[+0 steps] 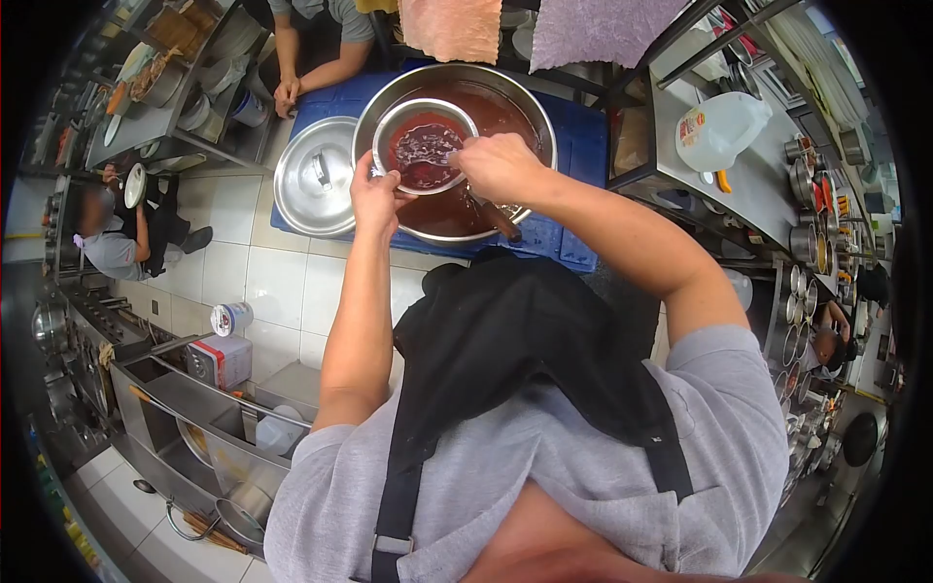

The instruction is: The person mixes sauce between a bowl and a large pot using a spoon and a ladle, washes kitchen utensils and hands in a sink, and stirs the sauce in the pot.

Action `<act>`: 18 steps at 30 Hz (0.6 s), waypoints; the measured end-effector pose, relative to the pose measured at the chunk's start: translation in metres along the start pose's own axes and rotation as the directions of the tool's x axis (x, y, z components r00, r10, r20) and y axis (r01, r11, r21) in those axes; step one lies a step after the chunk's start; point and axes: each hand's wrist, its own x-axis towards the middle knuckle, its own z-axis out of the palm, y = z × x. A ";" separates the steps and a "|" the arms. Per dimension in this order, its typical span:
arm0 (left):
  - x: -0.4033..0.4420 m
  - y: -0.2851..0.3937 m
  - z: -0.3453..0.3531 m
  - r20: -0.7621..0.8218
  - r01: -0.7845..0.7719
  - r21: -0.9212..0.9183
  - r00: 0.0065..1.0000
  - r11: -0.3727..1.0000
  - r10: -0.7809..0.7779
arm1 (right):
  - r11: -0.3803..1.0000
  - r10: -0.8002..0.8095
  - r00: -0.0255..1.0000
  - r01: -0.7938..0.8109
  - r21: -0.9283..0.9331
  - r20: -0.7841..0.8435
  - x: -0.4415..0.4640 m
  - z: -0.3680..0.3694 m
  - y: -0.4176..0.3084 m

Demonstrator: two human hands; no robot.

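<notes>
A large steel pot [370,109] holds a brownish-red liquid. Over it, a smaller round metal bowl [386,115] contains dark red, glossy, bubbly contents; whether its bottom is a mesh I cannot tell. My left hand [377,197] is closed on the bowl's near left rim, thumb on top. At the bowl's right side, my right hand [502,167] is closed around what looks like a metal spoon, its handle mostly hidden by the fingers. Below that hand, a brown-handled utensil [502,223] lies across the pot's near right rim.
A steel lid [317,177] lies left of the pot on a blue surface [573,238]. Another person's forearms [321,73] rest at the back left. A plastic jug [724,134] stands on the right-hand counter. Another person [117,228] holds a pan at far left.
</notes>
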 end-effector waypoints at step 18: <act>0.002 0.008 0.009 -0.008 0.007 0.009 1.000 1.000 -0.007 | 0.996 0.077 0.995 -0.079 -0.037 -0.060 0.000 0.015 0.011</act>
